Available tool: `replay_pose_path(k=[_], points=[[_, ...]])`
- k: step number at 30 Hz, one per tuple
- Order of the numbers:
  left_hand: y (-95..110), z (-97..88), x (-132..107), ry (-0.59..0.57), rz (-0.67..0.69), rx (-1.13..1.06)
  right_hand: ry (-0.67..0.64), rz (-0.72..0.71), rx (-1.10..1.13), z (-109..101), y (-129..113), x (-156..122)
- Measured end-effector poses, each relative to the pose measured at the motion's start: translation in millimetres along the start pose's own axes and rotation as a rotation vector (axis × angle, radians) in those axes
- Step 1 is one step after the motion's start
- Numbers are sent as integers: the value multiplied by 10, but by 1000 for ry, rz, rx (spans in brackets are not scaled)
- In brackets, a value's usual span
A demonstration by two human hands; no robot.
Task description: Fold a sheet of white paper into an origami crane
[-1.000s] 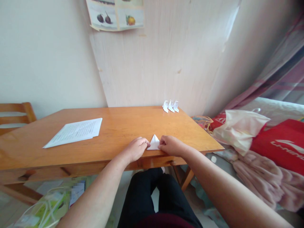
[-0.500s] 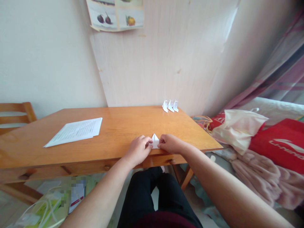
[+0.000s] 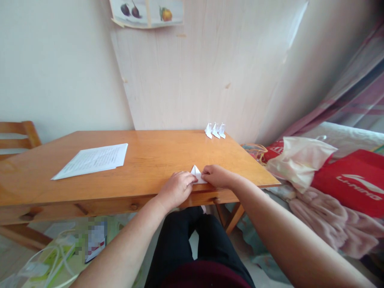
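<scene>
A small white piece of folded paper (image 3: 196, 174) with a pointed top and a crease down its middle lies at the front edge of the wooden table (image 3: 156, 160). My left hand (image 3: 179, 185) is closed on its left lower side, fingers bent over the paper. On the opposite side my right hand (image 3: 216, 176) pinches the right lower edge with curled fingers. The fingers hide the paper's lower corners. At the far right of the tabletop stand three folded white paper figures (image 3: 215, 131) in a row.
A stack of printed sheets (image 3: 93, 160) lies on the table's left part. To the right are a red bag (image 3: 354, 180), a cream plastic bag (image 3: 300, 158) and a pink blanket (image 3: 333, 220). A wooden chair (image 3: 18, 134) stands at the left.
My left fingers have moved in over the paper's left lower side and lie flatter. My right hand stays at the right edge. The camera view has shifted slightly.
</scene>
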State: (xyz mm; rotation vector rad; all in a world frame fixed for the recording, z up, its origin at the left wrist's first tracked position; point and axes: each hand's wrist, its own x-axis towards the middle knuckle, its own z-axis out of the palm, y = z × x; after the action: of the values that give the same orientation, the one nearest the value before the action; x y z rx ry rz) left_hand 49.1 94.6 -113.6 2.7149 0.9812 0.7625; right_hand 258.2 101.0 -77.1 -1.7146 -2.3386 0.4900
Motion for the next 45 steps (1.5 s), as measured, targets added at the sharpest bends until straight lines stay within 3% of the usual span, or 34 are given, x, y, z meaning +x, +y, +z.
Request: replay_pose_path(k=[13, 22, 34, 40, 45], points=[[57, -77, 30, -45, -43, 3, -39, -48, 70, -66, 30, -122], [3, -113, 42, -77, -46, -31, -107, 37, 9, -80, 114, 26], [-98, -111, 20, -90, 1, -13, -154, -7, 5, -167, 151, -21], [-43, -151, 12, -120, 12, -12, -79, -26, 13, -170, 128, -130], [-53, -132, 14, -119, 6, -17, 165, -62, -42, 50, -58, -400]])
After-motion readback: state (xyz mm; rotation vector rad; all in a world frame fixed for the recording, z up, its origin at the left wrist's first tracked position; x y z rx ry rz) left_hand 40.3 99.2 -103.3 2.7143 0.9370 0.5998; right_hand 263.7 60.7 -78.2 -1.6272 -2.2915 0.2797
